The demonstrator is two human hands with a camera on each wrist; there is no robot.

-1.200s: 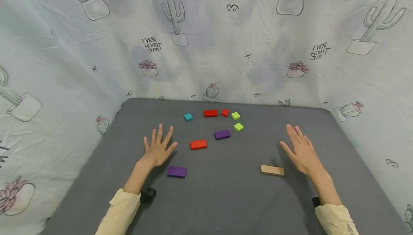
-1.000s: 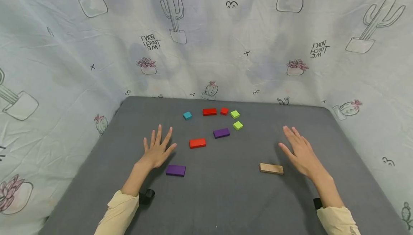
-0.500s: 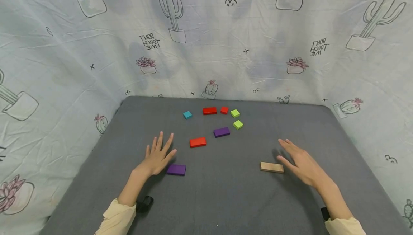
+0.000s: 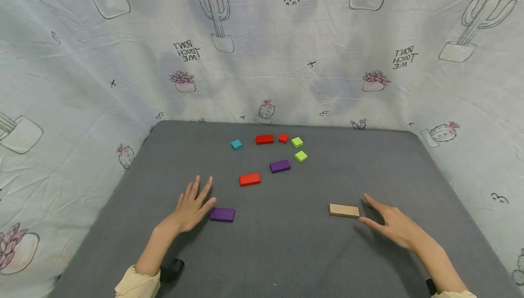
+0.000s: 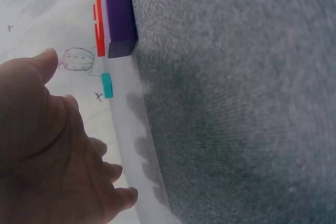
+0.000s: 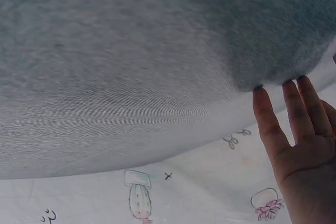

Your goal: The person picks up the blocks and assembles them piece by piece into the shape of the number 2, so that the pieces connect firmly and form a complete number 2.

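Note:
A plain wooden block lies flat on the grey table at the right. Beside its right end is my right hand, thumb and fingers spread apart; whether the thumb tip touches the block cannot be told. That hand's extended fingers show in the right wrist view, with no block in sight there. At the left, a purple block lies just right of my left hand, whose fingers are spread and hold nothing. The left wrist view shows the same purple block beyond the thumb.
Further back lie a red block, a second purple block, a blue cube, a long red block, a small red one and two lime-green cubes. A cactus-print cloth hangs round the grey table.
My right hand has come down toward me, its thumb and fingers now near the wooden block's right end. The left hand has drawn back slightly toward me. The blocks lie as before.

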